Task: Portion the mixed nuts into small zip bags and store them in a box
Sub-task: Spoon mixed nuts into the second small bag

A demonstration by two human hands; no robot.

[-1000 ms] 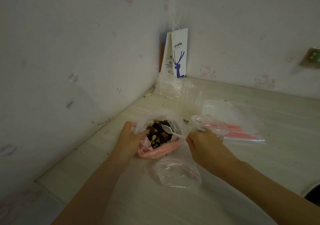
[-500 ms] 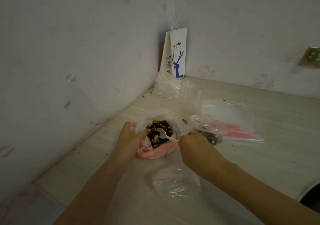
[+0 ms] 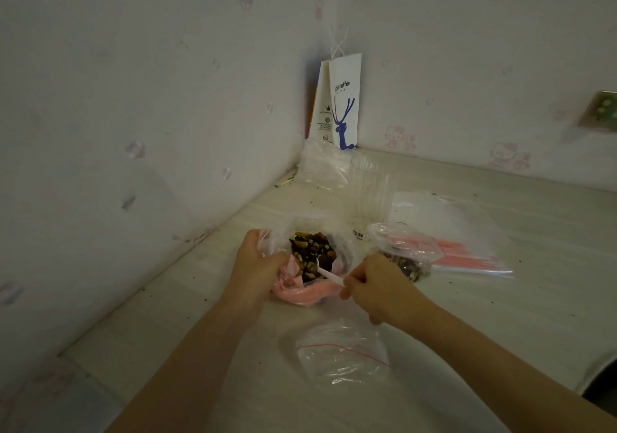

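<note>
You're looking into a dim corner: two walls [image 3: 133,98] in pale cartoon-cat wallpaper, a light wood-grain table [image 3: 534,249] below, a socket [image 3: 599,110] on your right.

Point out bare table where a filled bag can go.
Bare table lies right of the right forearm, this side of the zip bag stack. Another strip runs between the left forearm and the wall. Crowded: around the nut bag, cup and filled bag.
</note>
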